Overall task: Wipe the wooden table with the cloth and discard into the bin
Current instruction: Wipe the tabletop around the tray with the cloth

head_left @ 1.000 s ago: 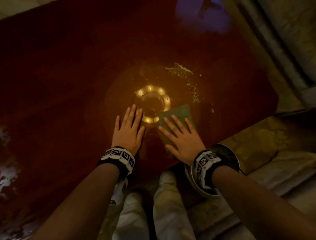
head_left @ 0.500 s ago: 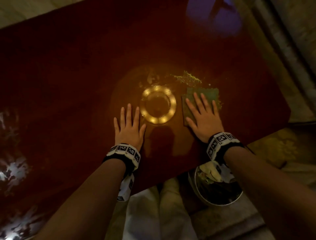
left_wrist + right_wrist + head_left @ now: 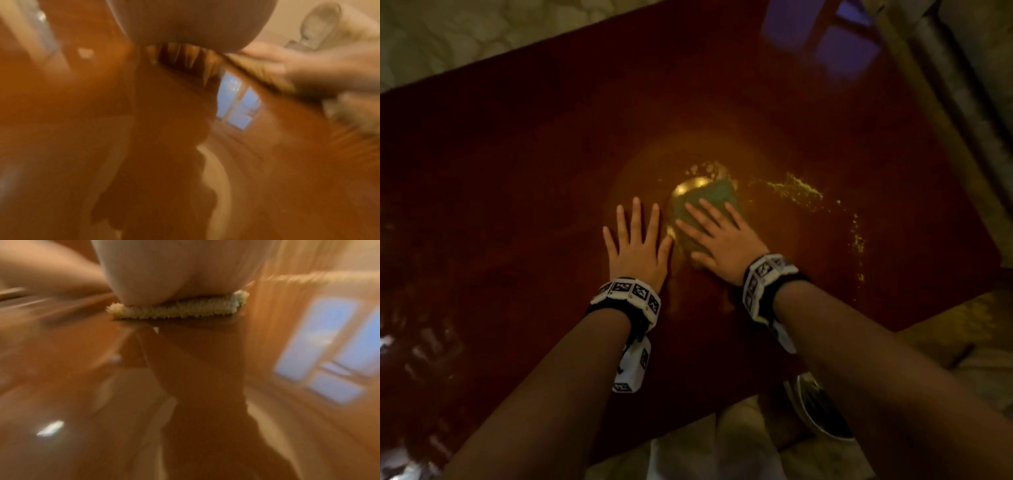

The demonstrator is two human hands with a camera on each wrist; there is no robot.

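A glossy dark red wooden table (image 3: 517, 171) fills the head view. On its middle lies a folded green cloth (image 3: 710, 198), and my right hand (image 3: 717, 236) presses flat on it with straight, spread fingers. In the right wrist view the cloth's fuzzy edge (image 3: 176, 309) shows under my palm. My left hand (image 3: 635, 245) rests flat on the bare table just left of the cloth, fingers straight. Yellow-green crumbs (image 3: 796, 190) lie scattered right of the cloth, with more (image 3: 858, 240) near the table's right edge. The bin (image 3: 822, 407) sits low under the table's near edge, mostly behind my right forearm.
A ring light's glare (image 3: 685, 190) reflects on the table beside the cloth. A window reflection (image 3: 835, 41) shows at the far right corner. Pale stone floor (image 3: 465, 31) lies beyond the far edge, and yellowish patterned fabric (image 3: 962, 325) lies right of the table.
My right hand has slid the cloth left, from right of the ring glare to partly over it, beside my left hand. The left hand has stayed flat on the table.
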